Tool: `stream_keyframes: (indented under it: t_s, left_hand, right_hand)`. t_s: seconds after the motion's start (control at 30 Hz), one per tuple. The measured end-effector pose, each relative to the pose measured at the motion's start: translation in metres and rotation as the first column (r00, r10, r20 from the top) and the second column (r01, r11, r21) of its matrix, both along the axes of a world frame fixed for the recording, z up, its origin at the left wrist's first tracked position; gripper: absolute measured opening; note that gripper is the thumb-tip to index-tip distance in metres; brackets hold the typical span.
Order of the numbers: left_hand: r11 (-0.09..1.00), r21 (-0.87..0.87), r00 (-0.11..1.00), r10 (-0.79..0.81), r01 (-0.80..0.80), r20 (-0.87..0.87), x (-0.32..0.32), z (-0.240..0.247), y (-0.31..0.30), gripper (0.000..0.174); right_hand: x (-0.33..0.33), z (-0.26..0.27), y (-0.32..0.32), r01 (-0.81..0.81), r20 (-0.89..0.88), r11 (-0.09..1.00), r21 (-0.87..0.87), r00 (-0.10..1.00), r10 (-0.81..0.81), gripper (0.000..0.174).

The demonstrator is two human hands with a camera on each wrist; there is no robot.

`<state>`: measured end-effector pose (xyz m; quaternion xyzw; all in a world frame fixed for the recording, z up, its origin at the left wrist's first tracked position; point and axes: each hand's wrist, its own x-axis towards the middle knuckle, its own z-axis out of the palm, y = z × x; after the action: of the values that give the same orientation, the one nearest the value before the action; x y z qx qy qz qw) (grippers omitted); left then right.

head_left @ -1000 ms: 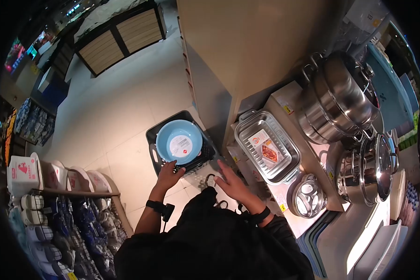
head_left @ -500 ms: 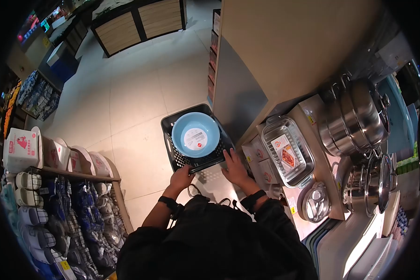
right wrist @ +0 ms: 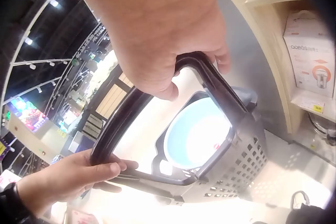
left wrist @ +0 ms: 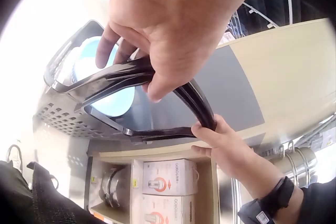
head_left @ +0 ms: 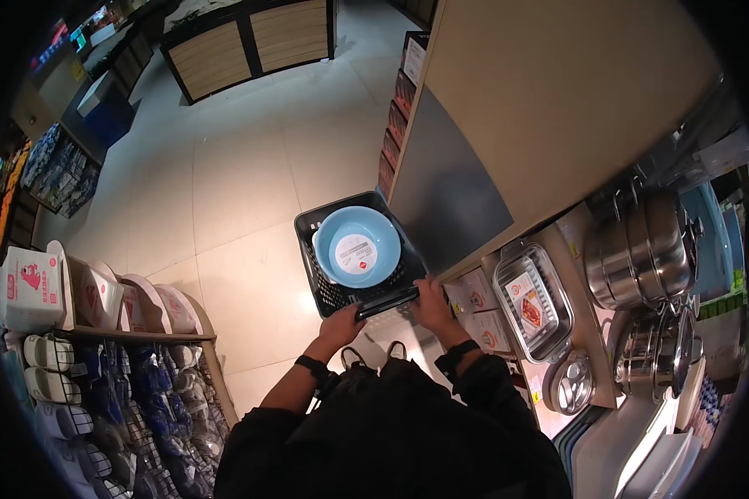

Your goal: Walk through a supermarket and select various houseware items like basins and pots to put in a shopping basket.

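Note:
A black perforated basket (head_left: 308, 243) holds a light blue basin (head_left: 329, 224) with a round white label inside. Its black handle (head_left: 389, 303) is raised on the side nearer the body. The left hand (head_left: 340, 326) grips one end of the handle, and the right hand (head_left: 431, 306) grips the other end. From the left wrist view, the left hand (left wrist: 165, 29) has its thumb and fingers around the black bar (left wrist: 197, 100). The right wrist view shows the right hand (right wrist: 168, 40) curled over a bend of the handle, the basin (right wrist: 181, 134) beneath.
Shelves at right carry a metal tray (head_left: 553, 320), steel pots (head_left: 637, 258) and boxes (head_left: 480, 293). A tall beige panel (head_left: 558, 108) stands beyond them. At left a rack holds packaged goods (head_left: 37, 287) and slippers (head_left: 54, 382). Tiled floor (head_left: 241, 191) stretches ahead; two shoes show below the hands.
Both hands, first apart and off the handle, have come to the basket and now grip its handle, which has been lifted. The view has shifted, so shelves and basket appear displaced.

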<state>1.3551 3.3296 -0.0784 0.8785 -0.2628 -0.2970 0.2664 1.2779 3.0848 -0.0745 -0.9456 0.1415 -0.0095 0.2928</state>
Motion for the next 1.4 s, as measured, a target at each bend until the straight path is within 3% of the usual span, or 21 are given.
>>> stream_keyframes:
  t_s: [0.17,0.57,0.83,1.03,1.4]
  left_hand:
    - [0.992,-0.051,0.992,0.117,-0.114,0.048,0.026,-0.003,-0.004,0.038]
    - [0.939,0.132,0.948,0.317,-0.319,0.035,0.114,-0.008,-0.025,0.037]
    - [0.904,0.135,0.911,0.391,-0.407,0.13,0.169,-0.001,-0.032,0.031]
    - [0.912,0.079,0.91,0.391,-0.403,0.138,0.211,-0.011,-0.027,0.029]
    - [0.952,0.048,0.945,0.291,-0.301,0.152,0.316,-0.016,-0.021,0.027]
  right_hand:
    - [0.034,-0.004,-0.006,-0.032,0.038,0.999,0.021,0.999,0.031,0.055]
    - [0.142,-0.013,-0.03,-0.151,0.123,0.986,0.076,0.982,0.141,0.047]
    - [0.206,-0.02,-0.034,-0.203,0.171,0.979,0.029,0.966,0.195,0.044]
    - [0.249,-0.016,-0.029,-0.153,0.102,0.985,0.083,0.984,0.144,0.044]
    - [0.34,-0.025,-0.021,-0.112,0.106,0.994,-0.006,0.988,0.112,0.042]
